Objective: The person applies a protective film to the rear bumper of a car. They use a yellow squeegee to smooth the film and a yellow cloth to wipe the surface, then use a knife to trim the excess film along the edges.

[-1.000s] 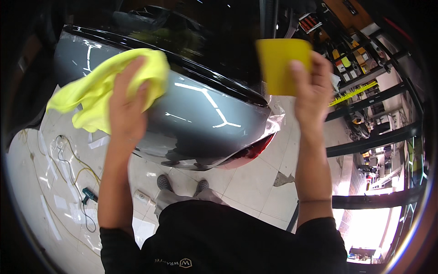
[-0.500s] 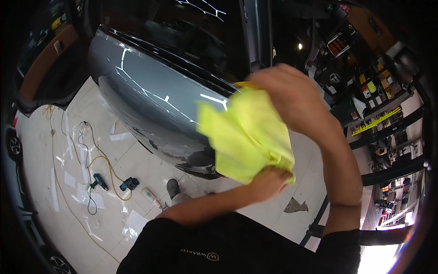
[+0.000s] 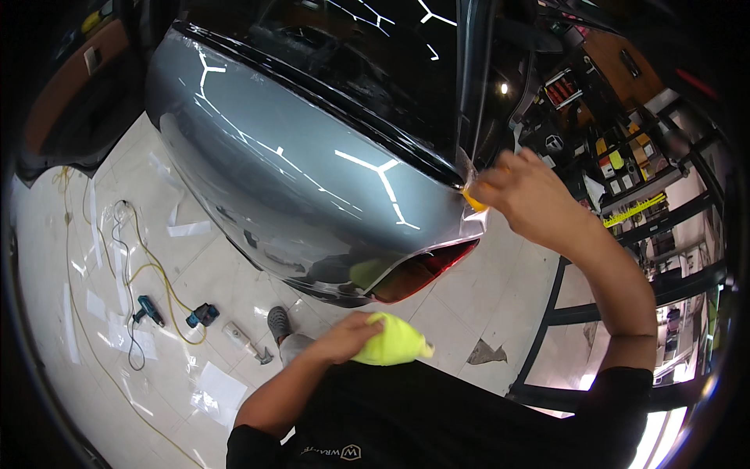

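Two items held. Yellow card [image 3: 474,200] pinched in R hand [image 3: 531,195] at right end of grey car panel [image 3: 305,148], beside clear film [image 3: 473,226], far side of red tail light [image 3: 428,271]; grip prob. for control at edge. Contact w/ panel: can't tell. L hand [image 3: 348,338] closed around neon cloth [image 3: 394,342], near side, off panel, prob. to leave R room.

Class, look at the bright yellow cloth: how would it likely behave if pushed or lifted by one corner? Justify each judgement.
The bright yellow cloth is probably floppy, as it bunches softly in the left hand. It is likely light for its size, being fabric held at one end. It seems unlikely to break, since no rigid part shows.
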The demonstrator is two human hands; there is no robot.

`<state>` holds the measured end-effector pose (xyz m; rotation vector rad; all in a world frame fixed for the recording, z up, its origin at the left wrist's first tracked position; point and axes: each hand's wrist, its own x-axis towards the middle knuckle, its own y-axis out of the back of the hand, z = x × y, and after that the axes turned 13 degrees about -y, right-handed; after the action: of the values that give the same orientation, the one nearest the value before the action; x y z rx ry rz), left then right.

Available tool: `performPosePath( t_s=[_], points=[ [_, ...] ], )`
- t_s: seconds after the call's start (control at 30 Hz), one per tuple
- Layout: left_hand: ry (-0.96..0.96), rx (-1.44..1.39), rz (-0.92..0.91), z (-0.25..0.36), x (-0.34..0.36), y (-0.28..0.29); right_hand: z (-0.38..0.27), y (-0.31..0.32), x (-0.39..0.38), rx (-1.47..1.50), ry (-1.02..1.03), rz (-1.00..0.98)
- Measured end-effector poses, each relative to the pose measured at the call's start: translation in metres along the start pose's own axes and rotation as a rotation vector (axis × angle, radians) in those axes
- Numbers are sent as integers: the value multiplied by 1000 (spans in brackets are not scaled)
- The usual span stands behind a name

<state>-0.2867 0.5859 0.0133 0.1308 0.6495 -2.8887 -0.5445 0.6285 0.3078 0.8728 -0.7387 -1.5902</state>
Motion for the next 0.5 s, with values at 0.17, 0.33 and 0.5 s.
performPosePath(
  t_s=[0.17, 0.33, 0.5],
  points=[
    [-598, -91, 358, 96, -24, 62, -52, 28, 82, 41, -21, 290],
    [-955, -112, 552, 161, -28, 105, -48, -13, 54, 158, -28, 367],
    [-1022, 1053, 668, 175, 32, 122, -36, -13, 33, 831, -510, 161]
  ],
)
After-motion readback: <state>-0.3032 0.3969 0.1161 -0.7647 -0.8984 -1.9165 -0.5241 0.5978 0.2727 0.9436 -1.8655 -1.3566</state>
